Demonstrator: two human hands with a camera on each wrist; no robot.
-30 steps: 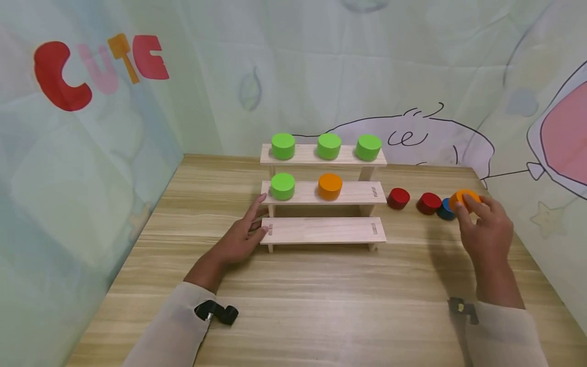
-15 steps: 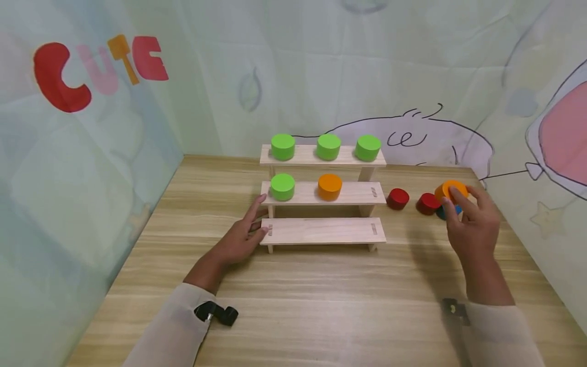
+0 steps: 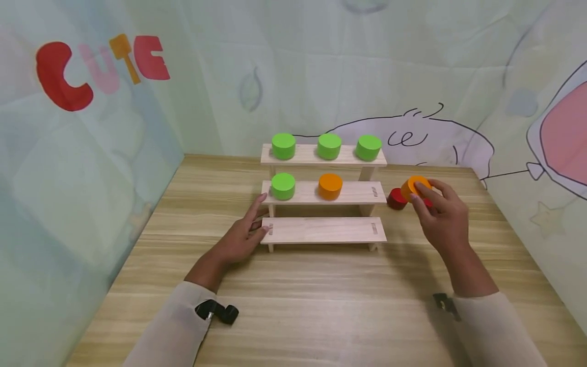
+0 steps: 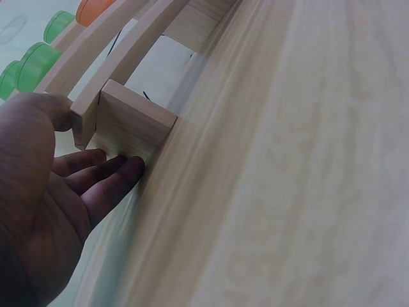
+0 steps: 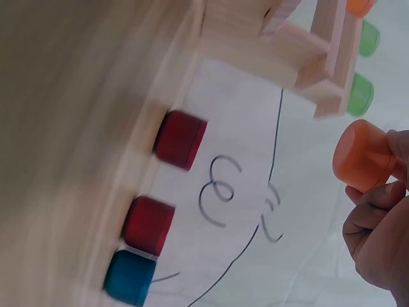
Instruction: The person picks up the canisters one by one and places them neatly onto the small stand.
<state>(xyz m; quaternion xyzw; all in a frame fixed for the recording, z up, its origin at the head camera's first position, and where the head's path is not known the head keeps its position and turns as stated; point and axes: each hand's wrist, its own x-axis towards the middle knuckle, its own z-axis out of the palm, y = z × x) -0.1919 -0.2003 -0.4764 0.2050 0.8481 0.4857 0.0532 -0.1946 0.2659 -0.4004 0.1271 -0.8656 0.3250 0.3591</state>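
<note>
My left hand [image 3: 238, 239] rests against the left end of the three-step wooden rack [image 3: 323, 231]. In the left wrist view its thumb touches the end of the lowest step, and the other fingers [image 4: 115, 192] lie beside the side panel. Between thumb and fingers, my right hand [image 3: 445, 219] pinches an orange round block [image 3: 412, 187], raised right of the rack. Three green round blocks stand along the top step, one of them a middle green block [image 3: 329, 147]. On the middle step sit a green block [image 3: 283, 186] and an orange block [image 3: 330, 186]; the lowest step is bare.
Right of the rack on the wooden table [image 3: 312, 306] stand a red block [image 3: 397, 199], a second red block [image 5: 149, 225] and a blue block [image 5: 130, 277]. My right hand partly hides them in the head view. Printed cloth walls [image 3: 293, 76] border the table.
My right hand has moved left with the orange round block, from above the blue block to near the red blocks beside the rack. The left hand stays in place.
</note>
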